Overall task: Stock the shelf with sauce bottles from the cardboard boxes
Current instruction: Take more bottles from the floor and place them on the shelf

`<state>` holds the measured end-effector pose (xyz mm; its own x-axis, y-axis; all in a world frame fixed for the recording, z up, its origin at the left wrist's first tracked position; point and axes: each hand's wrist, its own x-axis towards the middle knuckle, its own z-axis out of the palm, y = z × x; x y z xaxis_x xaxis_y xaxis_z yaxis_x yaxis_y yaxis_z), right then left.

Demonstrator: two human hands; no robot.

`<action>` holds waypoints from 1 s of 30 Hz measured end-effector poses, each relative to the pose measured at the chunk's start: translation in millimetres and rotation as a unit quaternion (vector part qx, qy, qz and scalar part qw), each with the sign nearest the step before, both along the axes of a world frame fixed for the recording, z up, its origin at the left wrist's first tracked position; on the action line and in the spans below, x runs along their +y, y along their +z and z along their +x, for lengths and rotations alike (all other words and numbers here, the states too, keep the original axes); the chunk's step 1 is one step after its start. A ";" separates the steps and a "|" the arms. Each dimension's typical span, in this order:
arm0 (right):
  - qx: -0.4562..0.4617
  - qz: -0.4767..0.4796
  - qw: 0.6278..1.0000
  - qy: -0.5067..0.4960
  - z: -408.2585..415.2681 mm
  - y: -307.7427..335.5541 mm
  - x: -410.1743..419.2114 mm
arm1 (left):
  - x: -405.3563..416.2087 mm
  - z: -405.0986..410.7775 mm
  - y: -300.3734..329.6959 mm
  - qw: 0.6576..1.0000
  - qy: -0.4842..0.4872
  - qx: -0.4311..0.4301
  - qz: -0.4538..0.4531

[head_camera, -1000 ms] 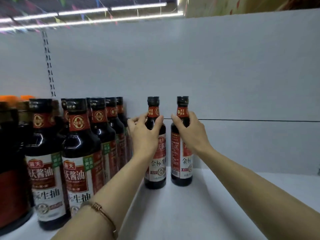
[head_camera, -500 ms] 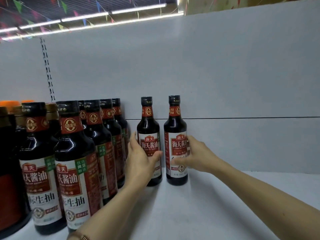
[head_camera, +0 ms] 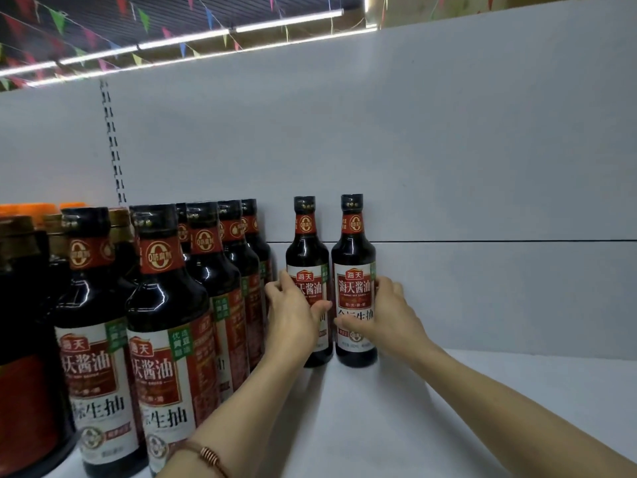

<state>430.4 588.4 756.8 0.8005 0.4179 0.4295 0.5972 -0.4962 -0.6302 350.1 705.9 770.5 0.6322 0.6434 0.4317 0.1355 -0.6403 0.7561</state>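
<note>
Two soy sauce bottles stand upright at the back of the white shelf (head_camera: 396, 408), just about dead center of the view, side by side and nearly touching, both right up against the white back panel (head_camera: 448, 150). The left bottle (head_camera: 306, 257) has the left hand (head_camera: 293, 315) wrapped around its label, fingers on the far side, thumb across the front. The right bottle (head_camera: 355, 288) is gripped low on its label by the right hand (head_camera: 389, 315), thumb in front, fingers curled around its 3 o'clock side. Labels face forward, red and white with Chinese text.

Over at 9 o'clock there's a packed row of the same soy sauce bottles (head_camera: 155, 339) running front to back. A copper bracelet (head_camera: 206, 455) sits on the left wrist at 7 o'clock. Up at 11 o'clock, ceiling strip lights (head_camera: 286, 20) and colored bunting flags (head_camera: 144, 19).
</note>
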 end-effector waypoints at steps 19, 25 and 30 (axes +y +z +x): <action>-0.015 -0.003 1.000 -0.028 5.6 -4.2 -3.8 | 6.7 9.9 -6.3 1.000 0.007 -0.017 0.010; -0.014 -0.005 1.000 -0.022 6.9 -3.4 -4.8 | 6.9 10.7 -13.2 0.999 0.010 -0.042 0.026; -0.009 -0.002 1.000 -0.023 8.1 -4.9 -3.0 | 2.0 6.6 -15.2 0.998 0.023 -0.049 0.045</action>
<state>438.5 585.4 751.9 0.8114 0.3817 0.4427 0.5845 -0.5264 -0.6175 356.7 707.9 755.3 0.5551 0.6267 0.5468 0.0940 -0.7005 0.7074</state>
